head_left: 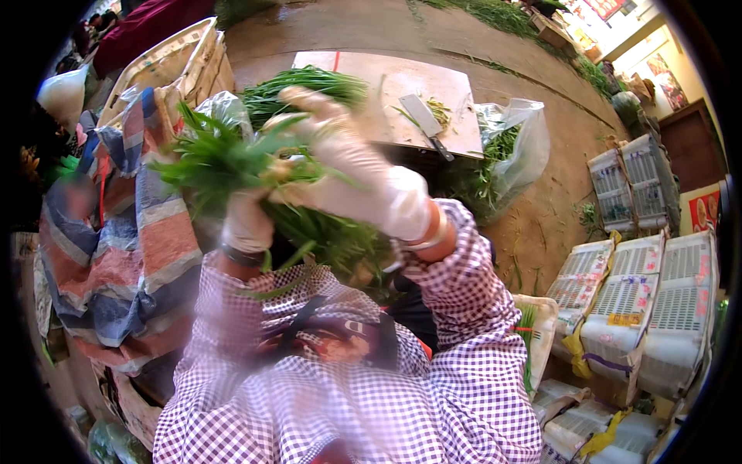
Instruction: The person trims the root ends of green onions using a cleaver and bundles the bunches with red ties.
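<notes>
A leafy bunch of long-bladed greens (212, 158) is up in front of my chest, its pale stem ends toward the right. My left hand (247, 223), in a whitish glove, grips it from below, the fingers partly hidden by leaves. On the right of the bunch, my gloved right hand (344, 158) is blurred by motion. Its fingers and thumb are spread apart around the stem ends. More loose greens (328, 232) hang below my hands, over my lap. Just beyond, a pile of thin green stalks (305, 83) lies on a pale board (456, 81).
A cleaver (423, 117) with a dark handle lies on the board by scraps. Right of it stands a clear plastic bag (522, 147) of greens. A striped cloth (124, 247) and a plastic crate (166, 62) are at left. Wrapped white crates (630, 298) line the right.
</notes>
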A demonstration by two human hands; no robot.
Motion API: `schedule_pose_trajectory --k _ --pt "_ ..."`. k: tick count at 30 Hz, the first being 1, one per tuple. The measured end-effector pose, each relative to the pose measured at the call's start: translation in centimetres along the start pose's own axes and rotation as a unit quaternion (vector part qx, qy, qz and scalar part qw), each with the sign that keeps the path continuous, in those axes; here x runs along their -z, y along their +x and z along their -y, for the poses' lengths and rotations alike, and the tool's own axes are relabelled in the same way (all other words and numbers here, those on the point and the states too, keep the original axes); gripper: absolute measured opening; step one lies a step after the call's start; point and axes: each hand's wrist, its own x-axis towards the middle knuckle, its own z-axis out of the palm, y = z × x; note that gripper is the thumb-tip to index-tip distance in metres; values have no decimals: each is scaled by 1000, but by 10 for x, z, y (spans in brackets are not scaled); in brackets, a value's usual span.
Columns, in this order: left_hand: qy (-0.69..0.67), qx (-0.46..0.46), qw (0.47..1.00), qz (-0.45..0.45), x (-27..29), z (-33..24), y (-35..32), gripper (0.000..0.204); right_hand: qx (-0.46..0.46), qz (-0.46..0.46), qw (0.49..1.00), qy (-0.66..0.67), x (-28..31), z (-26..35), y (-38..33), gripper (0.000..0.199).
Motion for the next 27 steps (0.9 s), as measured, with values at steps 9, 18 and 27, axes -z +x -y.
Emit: schedule_pose_trajectory --k 9,18,27 --pt "-102 -43 981 -158 137 -29 -17 13 -243 126 919 283 -22 -62 -132 15" --pt "-81 -6 976 -204 162 -36 -40 17 -196 90 967 133 -93 -15 -170 16" --pt "-89 98 963 -234 194 -28 -66 27 -227 30 973 28 -102 -9 -179 39"
